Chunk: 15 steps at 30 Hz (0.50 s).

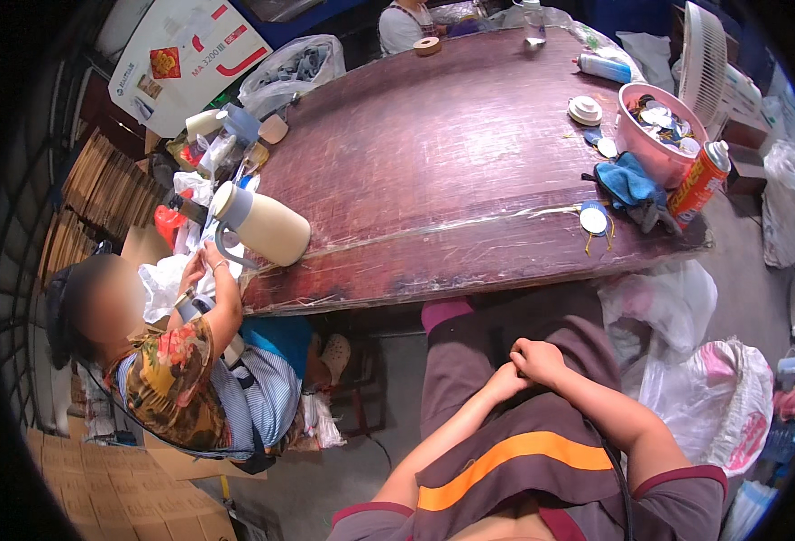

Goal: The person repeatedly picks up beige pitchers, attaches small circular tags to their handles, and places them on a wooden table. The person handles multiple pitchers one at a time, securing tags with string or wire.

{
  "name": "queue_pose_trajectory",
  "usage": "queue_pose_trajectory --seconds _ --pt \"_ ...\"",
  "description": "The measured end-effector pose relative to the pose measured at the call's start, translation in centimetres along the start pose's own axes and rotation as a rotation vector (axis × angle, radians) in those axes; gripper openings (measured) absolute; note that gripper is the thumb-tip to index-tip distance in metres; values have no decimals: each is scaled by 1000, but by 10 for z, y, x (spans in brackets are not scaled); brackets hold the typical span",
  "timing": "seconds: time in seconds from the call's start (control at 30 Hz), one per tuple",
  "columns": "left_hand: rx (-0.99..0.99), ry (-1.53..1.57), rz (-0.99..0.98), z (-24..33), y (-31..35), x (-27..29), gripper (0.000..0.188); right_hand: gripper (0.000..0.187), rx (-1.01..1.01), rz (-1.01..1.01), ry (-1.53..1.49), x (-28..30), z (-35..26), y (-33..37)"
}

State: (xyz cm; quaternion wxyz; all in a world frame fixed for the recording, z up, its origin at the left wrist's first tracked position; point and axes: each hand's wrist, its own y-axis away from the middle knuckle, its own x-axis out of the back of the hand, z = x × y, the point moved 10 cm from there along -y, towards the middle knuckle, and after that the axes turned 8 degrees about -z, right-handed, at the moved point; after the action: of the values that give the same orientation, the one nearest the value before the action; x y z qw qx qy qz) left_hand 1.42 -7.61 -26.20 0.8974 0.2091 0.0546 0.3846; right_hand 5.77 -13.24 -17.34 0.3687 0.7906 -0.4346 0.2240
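Note:
My left hand (504, 384) and my right hand (540, 362) rest together on my lap, over dark brown trousers (456, 361). The curled fingers of my right hand lie against the left one; whether anything is between them is hidden. The left fingers are tucked out of sight. Ahead of my hands stands the dark red wooden table (415, 162). On its near right part lies a round white disc with yellow wires (593, 218), next to a blue cloth pouch (630, 180).
A pink bucket of small round parts (627, 126), an orange spray can (699, 185) and a fan (702, 59) are at right. A cream jug (271, 227) stands at the table's left edge. Beside it a seated co-worker (181, 379) handles something. Plastic bags (713, 397) lie right of my legs.

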Motion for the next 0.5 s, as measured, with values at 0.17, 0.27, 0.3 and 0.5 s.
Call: queue_pose_trajectory --seconds 0.17,0.27,0.3,0.5 --pt "-71 -121 62 -23 -10 1 34 26 5 -15 22 0 -4 0" --pt "-50 -161 97 -4 -3 7 33 27 -7 -12 24 1 -3 0" --pt "-23 -130 108 6 3 9 33 26 -8 -17 20 1 -3 0" --pt "36 -116 150 2 5 16 31 27 -1 -26 29 -2 -4 -4"
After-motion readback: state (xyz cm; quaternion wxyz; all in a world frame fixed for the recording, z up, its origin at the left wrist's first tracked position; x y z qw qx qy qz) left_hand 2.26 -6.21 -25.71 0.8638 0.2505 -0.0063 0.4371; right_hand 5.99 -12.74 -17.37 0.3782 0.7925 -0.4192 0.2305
